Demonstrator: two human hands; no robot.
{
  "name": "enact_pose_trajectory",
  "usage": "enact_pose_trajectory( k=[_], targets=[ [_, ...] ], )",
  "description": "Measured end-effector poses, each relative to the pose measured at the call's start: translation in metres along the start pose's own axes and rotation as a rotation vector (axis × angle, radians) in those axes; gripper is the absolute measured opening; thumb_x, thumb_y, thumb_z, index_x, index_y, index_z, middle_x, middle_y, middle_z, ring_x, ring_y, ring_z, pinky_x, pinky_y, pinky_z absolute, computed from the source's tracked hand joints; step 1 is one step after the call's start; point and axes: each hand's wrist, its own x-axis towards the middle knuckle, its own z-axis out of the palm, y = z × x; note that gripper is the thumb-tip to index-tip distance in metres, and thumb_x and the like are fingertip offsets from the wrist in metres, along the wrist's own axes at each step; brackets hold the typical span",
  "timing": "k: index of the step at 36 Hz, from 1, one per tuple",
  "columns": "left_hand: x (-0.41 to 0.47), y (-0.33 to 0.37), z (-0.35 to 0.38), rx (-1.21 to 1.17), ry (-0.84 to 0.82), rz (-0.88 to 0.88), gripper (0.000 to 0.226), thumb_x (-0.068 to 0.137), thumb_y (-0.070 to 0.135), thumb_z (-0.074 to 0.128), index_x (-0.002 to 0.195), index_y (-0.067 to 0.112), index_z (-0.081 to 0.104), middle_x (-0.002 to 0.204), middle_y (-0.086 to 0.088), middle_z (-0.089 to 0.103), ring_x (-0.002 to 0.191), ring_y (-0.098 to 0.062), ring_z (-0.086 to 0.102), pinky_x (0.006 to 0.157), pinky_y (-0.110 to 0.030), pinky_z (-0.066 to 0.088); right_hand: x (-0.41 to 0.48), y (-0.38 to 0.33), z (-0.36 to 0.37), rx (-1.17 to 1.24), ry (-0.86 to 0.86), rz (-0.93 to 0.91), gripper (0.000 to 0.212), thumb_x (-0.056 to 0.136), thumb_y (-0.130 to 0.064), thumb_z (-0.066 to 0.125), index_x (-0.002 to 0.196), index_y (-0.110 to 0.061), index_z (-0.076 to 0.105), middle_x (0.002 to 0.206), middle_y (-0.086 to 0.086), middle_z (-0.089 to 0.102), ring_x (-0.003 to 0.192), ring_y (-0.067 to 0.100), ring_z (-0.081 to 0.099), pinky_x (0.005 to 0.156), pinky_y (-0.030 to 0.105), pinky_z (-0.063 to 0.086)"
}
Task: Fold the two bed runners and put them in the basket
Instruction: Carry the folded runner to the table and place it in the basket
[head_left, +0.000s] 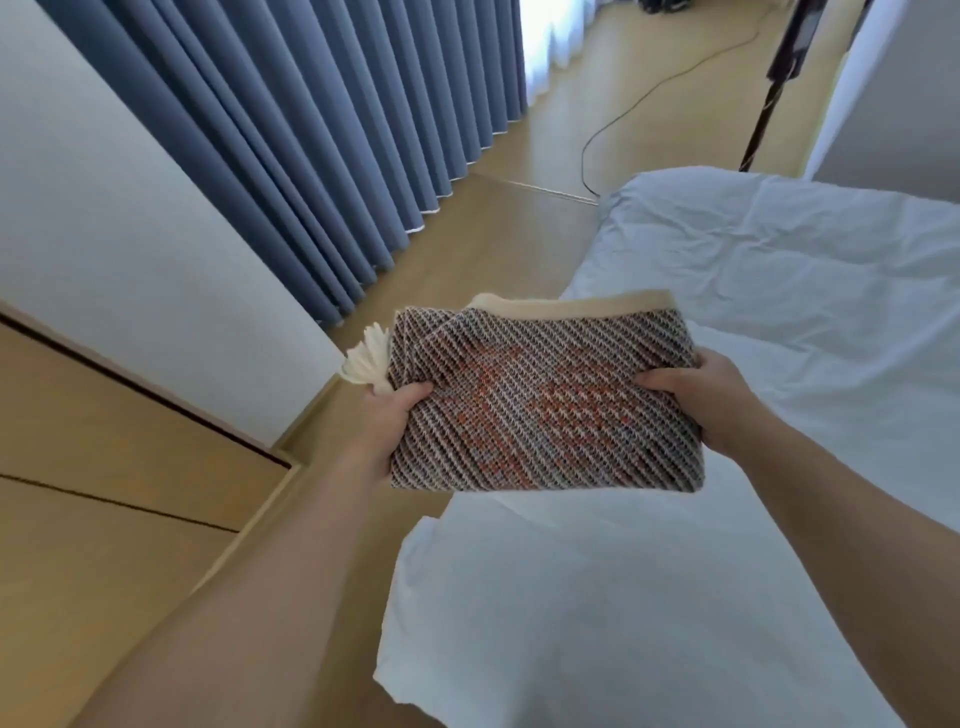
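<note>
Here we hold the runner (540, 400) up in front of us, over the near corner of the bed (779, 270). Our left hand (387, 421) grips its left edge and our right hand (711, 400) its right edge, each with a thumb on top. It is folded into a thick, flat packet. It looks soft and woven, and light enough to carry but limp (the layers would likely slide apart if we took one corner only). So we judge the two side edges, pinched through every layer, to be the best hold. A cream tassel (366, 358) sticks out by the left thumb and could snag. Beyond lie the floor (519, 234) with a cable (584, 156) and, to the left, the curtain (291, 130). The basket is nowhere in view, nor is the second runner. Our fingers under the packet are hidden, so we cannot tell how neat the fold is below.
</note>
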Motion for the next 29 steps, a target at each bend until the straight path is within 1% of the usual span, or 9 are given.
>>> enact_pose_trajectory(
  k=[4, 7, 10, 13, 16, 19, 21, 25, 29],
  targets=[
    [-0.067, 0.015, -0.053, -0.044, 0.168, 0.047, 0.050, 0.081, 0.022, 0.074, 0.122, 0.011, 0.047, 0.105, -0.004, 0.059, 0.084, -0.019, 0.060, 0.083, -0.036, 0.047, -0.039, -0.030, 0.034, -0.050, -0.126, -0.041, 0.050, 0.066, -0.006, 0.077, 0.113, -0.006, 0.061, 0.105, 0.010, 0.071, 0.091, 0.028, 0.070, 0.085, 0.046, 0.056],
    [-0.131, 0.013, -0.101, -0.099, 0.275, 0.044, 0.070, 0.069, 0.033, 0.081, 0.126, 0.007, 0.049, 0.115, -0.006, 0.064, 0.091, -0.023, 0.065, 0.080, -0.036, 0.051, -0.076, -0.050, 0.068, -0.085, -0.253, -0.071, 0.050, 0.065, -0.005, 0.078, 0.113, -0.006, 0.061, 0.104, 0.011, 0.071, 0.091, 0.030, 0.070, 0.088, 0.048, 0.054],
    [-0.192, -0.004, -0.151, -0.165, 0.408, 0.080, 0.041, 0.073, 0.028, 0.079, 0.106, 0.018, 0.058, 0.102, -0.004, 0.068, 0.088, -0.022, 0.066, 0.079, -0.035, 0.051, -0.117, -0.067, 0.107, -0.151, -0.380, -0.105, 0.042, 0.067, -0.005, 0.079, 0.104, -0.011, 0.060, 0.104, 0.011, 0.069, 0.093, 0.030, 0.068, 0.089, 0.048, 0.054],
    [-0.243, -0.025, -0.188, -0.225, 0.491, 0.067, 0.057, 0.061, 0.036, 0.082, 0.111, 0.020, 0.060, 0.104, -0.005, 0.072, 0.091, -0.026, 0.069, 0.086, -0.041, 0.054, -0.151, -0.074, 0.144, -0.239, -0.485, -0.133, 0.040, 0.065, -0.010, 0.081, 0.097, -0.017, 0.059, 0.105, 0.008, 0.068, 0.092, 0.028, 0.067, 0.088, 0.047, 0.053],
    [-0.292, -0.052, -0.225, -0.296, 0.644, 0.088, 0.045, 0.073, 0.027, 0.078, 0.113, 0.015, 0.060, 0.103, -0.007, 0.071, 0.089, -0.027, 0.069, 0.078, -0.037, 0.054, -0.191, -0.075, 0.187, -0.338, -0.602, -0.190, 0.050, 0.065, -0.015, 0.082, 0.111, -0.014, 0.061, 0.101, 0.005, 0.070, 0.090, 0.027, 0.068, 0.089, 0.046, 0.053],
    [-0.329, -0.074, -0.247, -0.347, 0.743, 0.088, 0.035, 0.080, 0.023, 0.074, 0.109, 0.015, 0.057, 0.096, -0.006, 0.069, 0.083, -0.025, 0.068, 0.067, -0.032, 0.052, -0.222, -0.072, 0.226, -0.393, -0.694, -0.224, 0.042, 0.069, -0.014, 0.080, 0.107, -0.016, 0.061, 0.096, 0.002, 0.069, 0.086, 0.024, 0.066, 0.084, 0.042, 0.052],
    [-0.355, -0.094, -0.272, -0.384, 0.827, 0.089, 0.033, 0.081, 0.023, 0.074, 0.108, 0.014, 0.057, 0.093, -0.005, 0.068, 0.082, -0.025, 0.067, 0.066, -0.031, 0.052, -0.249, -0.064, 0.262, -0.431, -0.774, -0.229, 0.040, 0.068, -0.012, 0.080, 0.103, -0.015, 0.061, 0.096, 0.003, 0.070, 0.085, 0.025, 0.067, 0.083, 0.042, 0.052],
    [-0.402, -0.131, -0.324, -0.476, 0.974, 0.072, 0.030, 0.082, 0.022, 0.074, 0.102, 0.012, 0.054, 0.089, -0.005, 0.066, 0.079, -0.024, 0.065, 0.063, -0.030, 0.050, -0.300, -0.045, 0.337, -0.493, -0.916, -0.230, 0.055, 0.064, -0.012, 0.082, 0.115, -0.010, 0.060, 0.104, 0.009, 0.071, 0.091, 0.030, 0.069, 0.090, 0.052, 0.052],
    [-0.442, -0.169, -0.378, -0.562, 1.077, 0.063, 0.032, 0.082, 0.024, 0.074, 0.103, 0.012, 0.053, 0.094, -0.006, 0.068, 0.084, -0.027, 0.068, 0.068, -0.034, 0.053, -0.356, -0.025, 0.414, -0.547, -1.044, -0.253, 0.054, 0.069, -0.008, 0.078, 0.119, -0.008, 0.056, 0.105, 0.011, 0.068, 0.090, 0.030, 0.067, 0.083, 0.046, 0.054]
  ],
)
